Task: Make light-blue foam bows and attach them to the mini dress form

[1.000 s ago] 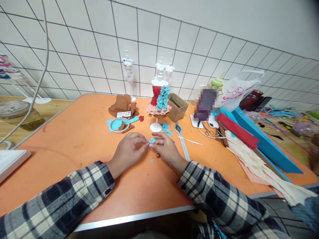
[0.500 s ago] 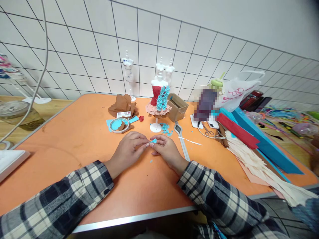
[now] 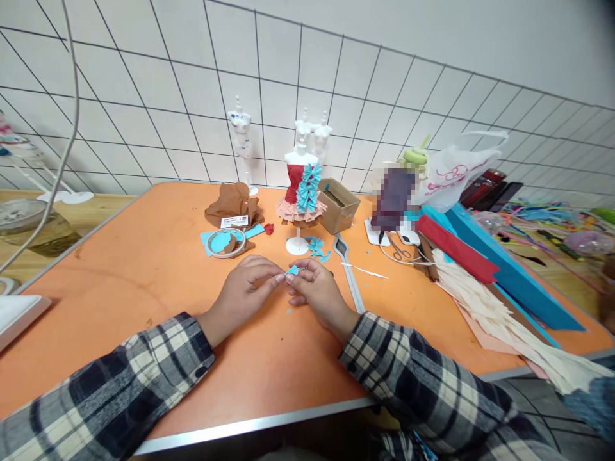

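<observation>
Between my fingertips is a small pleated piece of blue crepe paper (image 3: 292, 271). My left hand (image 3: 247, 291) pinches its left end, and my right hand (image 3: 318, 291) grips it from the right with thumb and fingers. Just beyond my hands stands a small white mannequin (image 3: 300, 155) on a round base. It wears a red bodice (image 3: 294, 182) with blue ruffles (image 3: 308, 189) down one side and a pink ruffled skirt (image 3: 288, 210). Loose blue paper scraps (image 3: 317, 246) lie beside its base.
Left of the mannequin are crumpled brown paper (image 3: 230, 203) and a roll of tape (image 3: 212, 246). A cardboard box (image 3: 340, 208), grey tweezers (image 3: 350, 275) and scissors (image 3: 400, 248) lie to the right. Red rolled paper (image 3: 456, 250) and cream paper strips (image 3: 480, 301) cover the table's right side.
Both hands still pinch the blue paper, whose angle between the fingertips has shifted slightly. The whole view has moved a little, so objects appear slightly further left.
</observation>
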### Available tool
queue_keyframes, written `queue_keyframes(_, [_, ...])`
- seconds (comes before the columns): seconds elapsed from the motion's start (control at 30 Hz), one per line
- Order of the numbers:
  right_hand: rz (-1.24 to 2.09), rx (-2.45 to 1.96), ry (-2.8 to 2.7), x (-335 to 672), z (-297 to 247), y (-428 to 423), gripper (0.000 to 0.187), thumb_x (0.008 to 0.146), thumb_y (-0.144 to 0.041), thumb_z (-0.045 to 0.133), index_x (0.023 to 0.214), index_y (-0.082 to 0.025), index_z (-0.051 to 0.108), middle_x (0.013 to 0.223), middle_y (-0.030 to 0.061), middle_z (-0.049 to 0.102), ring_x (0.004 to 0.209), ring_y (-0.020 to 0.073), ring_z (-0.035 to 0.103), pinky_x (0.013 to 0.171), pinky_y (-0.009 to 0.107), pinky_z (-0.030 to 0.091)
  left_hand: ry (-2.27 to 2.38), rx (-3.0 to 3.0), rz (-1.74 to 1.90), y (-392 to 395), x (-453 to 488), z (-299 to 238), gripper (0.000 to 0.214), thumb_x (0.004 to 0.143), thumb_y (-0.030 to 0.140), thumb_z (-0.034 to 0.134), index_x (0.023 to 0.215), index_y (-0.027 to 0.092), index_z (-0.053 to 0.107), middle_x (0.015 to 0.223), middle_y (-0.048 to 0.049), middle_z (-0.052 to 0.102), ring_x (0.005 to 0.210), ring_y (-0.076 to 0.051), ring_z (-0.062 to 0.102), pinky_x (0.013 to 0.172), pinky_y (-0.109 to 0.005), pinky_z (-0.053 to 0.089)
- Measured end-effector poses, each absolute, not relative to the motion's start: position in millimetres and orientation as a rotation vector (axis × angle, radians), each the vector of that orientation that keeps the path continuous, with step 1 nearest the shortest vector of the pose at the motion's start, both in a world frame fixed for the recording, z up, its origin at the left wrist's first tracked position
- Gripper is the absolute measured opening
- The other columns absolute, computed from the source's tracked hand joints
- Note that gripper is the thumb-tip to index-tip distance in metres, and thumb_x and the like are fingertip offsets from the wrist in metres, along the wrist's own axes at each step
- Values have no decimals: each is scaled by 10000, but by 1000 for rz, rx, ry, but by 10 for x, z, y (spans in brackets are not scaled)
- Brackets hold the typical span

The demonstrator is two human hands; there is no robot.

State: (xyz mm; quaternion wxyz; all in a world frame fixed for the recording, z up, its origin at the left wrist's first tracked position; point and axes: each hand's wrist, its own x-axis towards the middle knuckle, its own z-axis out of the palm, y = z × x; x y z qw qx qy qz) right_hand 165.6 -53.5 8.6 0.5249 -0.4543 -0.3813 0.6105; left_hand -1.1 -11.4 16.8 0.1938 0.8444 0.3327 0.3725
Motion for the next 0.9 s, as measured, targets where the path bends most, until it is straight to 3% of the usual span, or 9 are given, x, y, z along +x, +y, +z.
queue_keyframes(0.17, [1575, -1036, -869, 1662, 61, -545, 503, 627, -433, 800, 985, -207, 528, 762, -25, 621, 605, 99, 585, 449, 205, 526, 937, 2283, 1049, -138, -5, 199, 238, 914, 314, 507, 809, 186, 679, 852, -52, 707, 825, -185, 634, 791, -316, 489])
queue_keyframes(0.43, [1785, -966, -938, 1727, 19, -545, 359, 690, -432, 785, 833, -168, 589, 703, -24, 620, 551, 63, 563, 466, 172, 529, 861, 2339, 1156, -130, -43, 199, 156, 913, 244, 531, 840, 181, 653, 878, -47, 692, 861, -175, 630, 803, -293, 482])
queue_keyframes(0.67, [2149, -776, -812, 1865, 52, -518, 316, 809, -385, 694, 1020, -169, 601, 896, 35, 685, 656, 98, 663, 469, 172, 551, 770, 2468, 1206, -116, -85, 245, 142, 916, 193, 523, 847, 174, 646, 849, -49, 683, 849, -176, 613, 834, -317, 467])
queue_keyframes(0.9, [2093, -836, -910, 1885, 4, -475, 350, 657, -327, 814, 877, -175, 589, 706, -28, 616, 602, 91, 617, 459, 172, 542, 567, 2746, 1164, -105, -140, 220, 179, 899, 142, 510, 950, 212, 666, 848, -34, 718, 912, -197, 582, 851, -342, 451])
